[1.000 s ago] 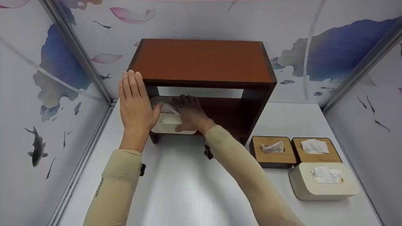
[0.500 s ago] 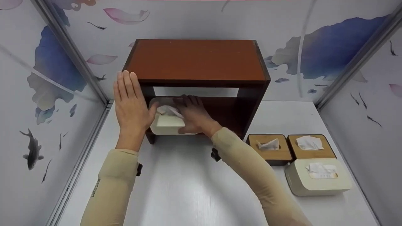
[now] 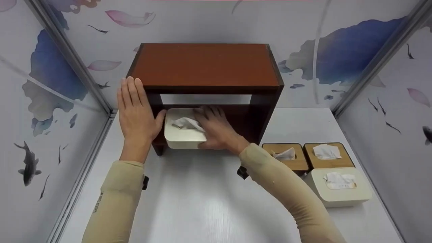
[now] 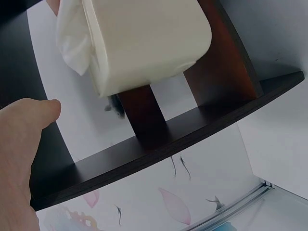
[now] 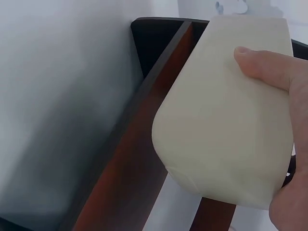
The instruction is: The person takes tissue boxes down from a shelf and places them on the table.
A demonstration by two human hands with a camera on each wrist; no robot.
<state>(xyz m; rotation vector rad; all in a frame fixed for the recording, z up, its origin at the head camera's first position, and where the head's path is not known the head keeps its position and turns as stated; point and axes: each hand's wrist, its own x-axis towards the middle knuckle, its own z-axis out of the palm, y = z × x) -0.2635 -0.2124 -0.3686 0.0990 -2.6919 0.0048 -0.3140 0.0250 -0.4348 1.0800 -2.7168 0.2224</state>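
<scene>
My right hand (image 3: 217, 131) holds a cream tissue box (image 3: 180, 136) at its right end, thumb (image 5: 262, 67) on the front face and fingers over the top. A white tissue (image 3: 187, 124) sticks out of the box's slot. The box is at the front of the lower board of a reddish-brown wooden shelf (image 3: 206, 64), overlapping the board's front edge in the head view. My left hand (image 3: 135, 123) lies with straight fingers along the shelf's left side, its thumb spread towards the box and apart from it in the left wrist view.
Right of the shelf, two wood-topped tissue boxes stand side by side, a left one (image 3: 300, 164) and a right one (image 3: 337, 163). A second cream tissue box (image 3: 347, 195) is in front of them on the white table (image 3: 189, 202). Printed panels (image 3: 202, 20) enclose the table.
The held tissue box has come forward and a little right, away from the shelf's left panel, together with my right hand. My left hand stays at the shelf's side. The head view has shifted slightly.
</scene>
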